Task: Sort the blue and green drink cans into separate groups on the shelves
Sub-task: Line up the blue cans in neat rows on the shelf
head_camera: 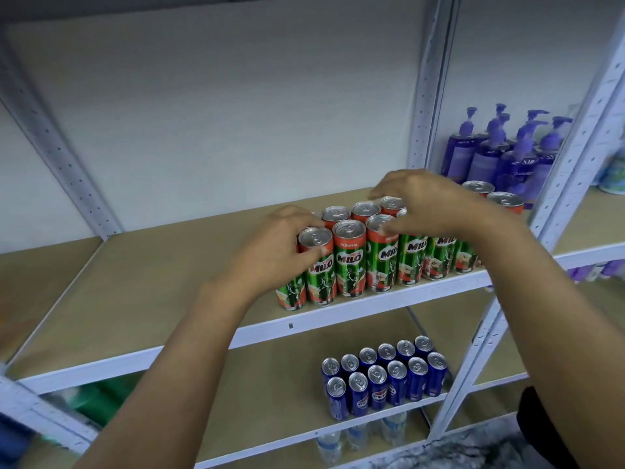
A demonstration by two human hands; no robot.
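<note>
Several green Milo cans (pixel 350 262) stand in two rows at the front right of the upper shelf (pixel 142 282). My left hand (pixel 280 245) grips the leftmost front green can (pixel 319 269), thumb across its front and fingers behind it. My right hand (pixel 429 201) hovers over the tops of the middle cans with fingers spread and bent, touching their rims. Several blue cans (pixel 385 377) stand grouped in two rows on the shelf below (pixel 263 394). Two more can tops (pixel 497 194) show behind my right wrist.
Purple pump bottles (pixel 500 154) stand at the back of the adjoining shelf bay to the right. White metal uprights (pixel 422 106) frame the bays. Clear water bottles (pixel 358 438) sit on the lowest shelf. The left part of the upper shelf is bare board.
</note>
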